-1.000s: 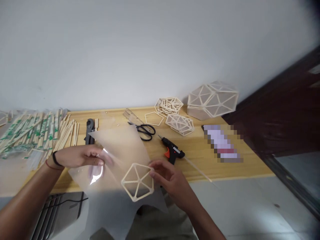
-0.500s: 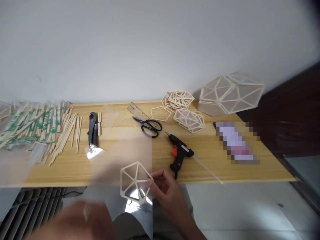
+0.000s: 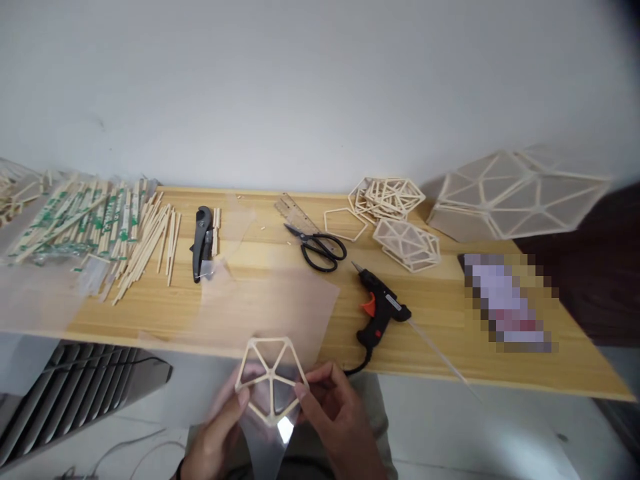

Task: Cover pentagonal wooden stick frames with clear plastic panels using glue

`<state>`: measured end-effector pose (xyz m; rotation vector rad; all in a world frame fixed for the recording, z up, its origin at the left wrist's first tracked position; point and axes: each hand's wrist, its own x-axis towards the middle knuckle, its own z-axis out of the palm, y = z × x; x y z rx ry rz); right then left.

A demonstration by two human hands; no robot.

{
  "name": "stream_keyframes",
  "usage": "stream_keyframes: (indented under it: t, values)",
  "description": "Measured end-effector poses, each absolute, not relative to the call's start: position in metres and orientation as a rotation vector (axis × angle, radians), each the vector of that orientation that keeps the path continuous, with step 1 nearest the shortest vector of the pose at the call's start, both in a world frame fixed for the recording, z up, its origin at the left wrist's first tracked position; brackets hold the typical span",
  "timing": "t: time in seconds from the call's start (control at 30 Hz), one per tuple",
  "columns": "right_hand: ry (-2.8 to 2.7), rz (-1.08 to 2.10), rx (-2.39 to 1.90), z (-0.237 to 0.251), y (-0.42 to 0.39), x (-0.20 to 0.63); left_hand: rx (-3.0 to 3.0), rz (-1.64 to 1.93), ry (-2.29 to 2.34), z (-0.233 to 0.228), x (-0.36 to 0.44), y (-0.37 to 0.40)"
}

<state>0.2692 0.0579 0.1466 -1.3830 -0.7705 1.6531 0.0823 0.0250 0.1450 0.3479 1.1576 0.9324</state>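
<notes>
Hands, our two, left (image 3: 217,437) and right (image 3: 333,417), pinch one stick pentagon (image 3: 271,380) over one clear sheet (image 3: 260,313) at the frame's lower centre, fingers clamped on its sides, while on the table (image 3: 450,340) lie one glue gun (image 3: 381,312) and one pair of scissors (image 3: 320,247).

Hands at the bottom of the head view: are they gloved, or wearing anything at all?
No gloves. Both the left hand and the right hand are bare, with short, unpainted nails and no ring to be seen on the fingers that show. No sleeve reaches either hand. The wrists run off the bottom edge of the picture, so nothing worn there can be made out.
</notes>
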Motion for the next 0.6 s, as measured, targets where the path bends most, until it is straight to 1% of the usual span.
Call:
stream_keyframes:
  t: [0.17,0.3,0.43,0.6]
  values:
    - [-0.709,1.741,-1.301,0.144,0.055,0.269,0.391,0.948,1.246,0.14,0.089,0.033]
    - [-0.661,1.724,-1.244,0.148,0.05,0.266,0.388,0.957,1.303,0.139,0.083,0.036]
    - [-0.858,1.815,-1.254,0.15,0.051,0.272,0.396,0.989,1.401,0.148,0.077,0.039]
    - [-1.032,1.881,-1.266,0.151,0.057,0.278,0.364,1.003,1.387,0.157,0.083,0.043]
